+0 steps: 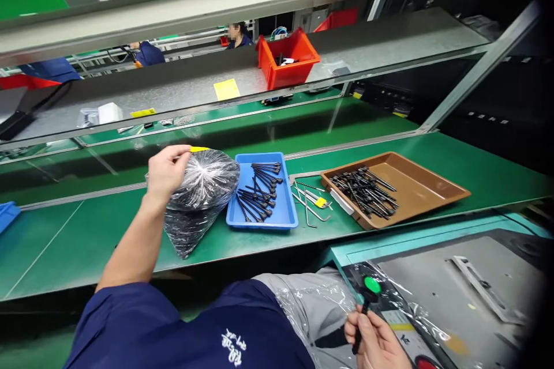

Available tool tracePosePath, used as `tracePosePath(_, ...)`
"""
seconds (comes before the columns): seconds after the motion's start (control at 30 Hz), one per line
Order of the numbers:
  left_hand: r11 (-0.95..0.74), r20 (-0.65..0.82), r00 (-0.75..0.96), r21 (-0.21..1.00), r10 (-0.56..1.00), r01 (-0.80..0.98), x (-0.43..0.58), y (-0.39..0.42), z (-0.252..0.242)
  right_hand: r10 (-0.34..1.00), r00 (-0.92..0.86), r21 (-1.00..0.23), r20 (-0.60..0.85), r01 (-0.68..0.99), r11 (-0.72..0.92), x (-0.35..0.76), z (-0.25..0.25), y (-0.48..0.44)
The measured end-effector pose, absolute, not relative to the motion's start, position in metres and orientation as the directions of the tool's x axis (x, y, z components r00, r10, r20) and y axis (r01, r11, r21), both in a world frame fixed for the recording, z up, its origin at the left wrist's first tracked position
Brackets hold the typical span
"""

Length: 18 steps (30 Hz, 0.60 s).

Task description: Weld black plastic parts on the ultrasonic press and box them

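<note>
At the top left of a clear plastic bag [197, 196] packed with dark items, my left hand [167, 170] is closed in a pinch. A yellow slip [199, 149] sticks out from its fingertips; its far part lies behind the bag's top. My right hand [374, 337], low at the right, grips a black rod-like part [358, 339] upright, just in front of a green button [372, 285]. Similar black parts [259, 190] with thicker heads lie in a blue tray [231, 216] beside the bag. More are heaped in a brown tray [428, 184] farther right.
Between the trays lie several hex keys [308, 207], one group in a yellow holder [321, 202]. A red bin [288, 63] stands on the grey shelf [182, 89] above the green bench [56, 242]. A machine [433, 271] with a teal edge is at my right. Co-workers sit beyond the shelf.
</note>
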<state>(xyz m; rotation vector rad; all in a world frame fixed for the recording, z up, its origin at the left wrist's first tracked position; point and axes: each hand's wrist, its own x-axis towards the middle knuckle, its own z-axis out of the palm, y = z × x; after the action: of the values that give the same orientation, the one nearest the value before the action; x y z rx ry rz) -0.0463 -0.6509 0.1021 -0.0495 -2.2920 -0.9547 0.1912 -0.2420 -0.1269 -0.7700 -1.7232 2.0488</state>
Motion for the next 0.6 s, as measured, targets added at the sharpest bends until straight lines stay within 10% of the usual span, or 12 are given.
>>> tracePosePath(0.1,0.194,0.389,-0.914,0.911,-0.112,0.364,-0.031,-0.582,0.076,0.560,-0.783,-0.958,-0.271,0.160,-0.239,0.191,-0.106,-0.252)
tracePosePath(0.23,-0.391,0.015,-0.965,0.916,0.261,-0.091,-0.018,-0.476,0.032,0.495,-0.847,-0.977,-0.194,0.119,-0.179,0.187,-0.063,-0.273)
tracePosePath(0.4,-0.393,-0.134,-0.753,0.786,0.644,-0.476,0.013,-0.376,0.000,0.535,-0.842,-0.988,-0.069,-0.015,-0.152,0.176,-0.035,-0.278)
tracePosePath(0.6,-0.331,-0.051,-0.626,0.813,0.778,-0.478,0.036,-0.333,-0.017,0.627,-0.779,-0.984,-0.013,-0.100,-0.145,0.179,-0.038,-0.270)
